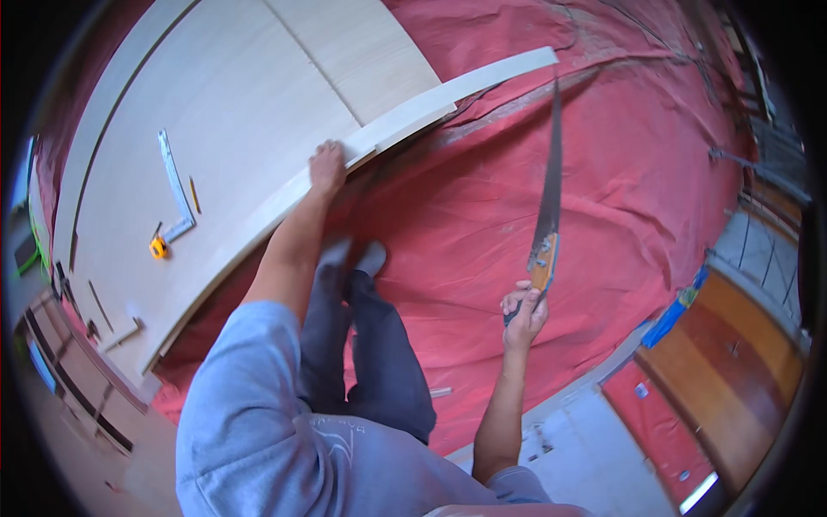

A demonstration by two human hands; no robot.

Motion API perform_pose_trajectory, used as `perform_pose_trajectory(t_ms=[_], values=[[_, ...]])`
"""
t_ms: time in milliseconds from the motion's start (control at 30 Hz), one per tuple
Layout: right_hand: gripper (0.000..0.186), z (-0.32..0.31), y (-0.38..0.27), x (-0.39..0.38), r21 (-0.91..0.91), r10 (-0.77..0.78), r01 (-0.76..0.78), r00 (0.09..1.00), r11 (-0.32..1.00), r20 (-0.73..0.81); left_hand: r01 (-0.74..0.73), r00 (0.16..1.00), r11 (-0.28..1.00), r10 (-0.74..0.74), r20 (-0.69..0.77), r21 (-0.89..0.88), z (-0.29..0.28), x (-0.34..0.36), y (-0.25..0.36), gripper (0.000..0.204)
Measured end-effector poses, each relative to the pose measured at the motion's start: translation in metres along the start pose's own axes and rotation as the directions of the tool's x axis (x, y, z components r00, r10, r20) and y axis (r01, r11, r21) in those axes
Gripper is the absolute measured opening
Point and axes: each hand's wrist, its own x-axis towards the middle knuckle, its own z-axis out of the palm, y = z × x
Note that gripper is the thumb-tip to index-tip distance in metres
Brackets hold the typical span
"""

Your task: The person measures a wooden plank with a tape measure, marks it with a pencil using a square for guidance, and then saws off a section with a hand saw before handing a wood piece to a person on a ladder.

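Pale wooden strip (pixel 431 105) lies along the edge of the panel (pixel 233 103), far end overhanging rightward; it looks light and springy, best steadied midway, where the left hand (pixel 327 165) rests, its grip unclear. Farther right, the right hand (pixel 524 315) clasps the handsaw (pixel 550 194) by its handle (pixel 543 263); the thin blade (pixel 556 138) likely flexes.

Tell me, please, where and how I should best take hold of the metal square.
Probably pinch the square by its long arm's far half, from above: it lies flat on the pale board, the tape measure sits by its short arm, and the pencil lies beside the long arm's near half.
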Motion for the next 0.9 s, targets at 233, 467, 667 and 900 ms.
perform_pose_trajectory(t_ms=[233,467,667,900], values=[[0.05,0.027,-0.005,0.101,-0.222,-0.018,0.073,0.971,0.972,0.239,-0.05,0.998,0.999,0.049,0.045,0.01,-0.005,0.108,0.103,0.037],[0.045,0.034,0.021,0.228,-0.225,0.201,-0.133,0.928,0.965,0.314,-0.161,0.983,0.982,0.151,-0.101,-0.098,0.029,0.153,0.133,0.037],[0.043,0.043,0.042,0.292,-0.331,0.278,-0.155,0.889,0.931,0.365,-0.061,0.973,0.891,-0.047,-0.226,-0.449,0.046,0.2,0.191,0.025],[0.042,0.032,0.093,0.334,-0.33,0.331,-0.204,0.858,0.922,0.394,-0.113,0.908,0.958,-0.008,-0.42,-0.262,0.072,0.213,0.209,0.02]])
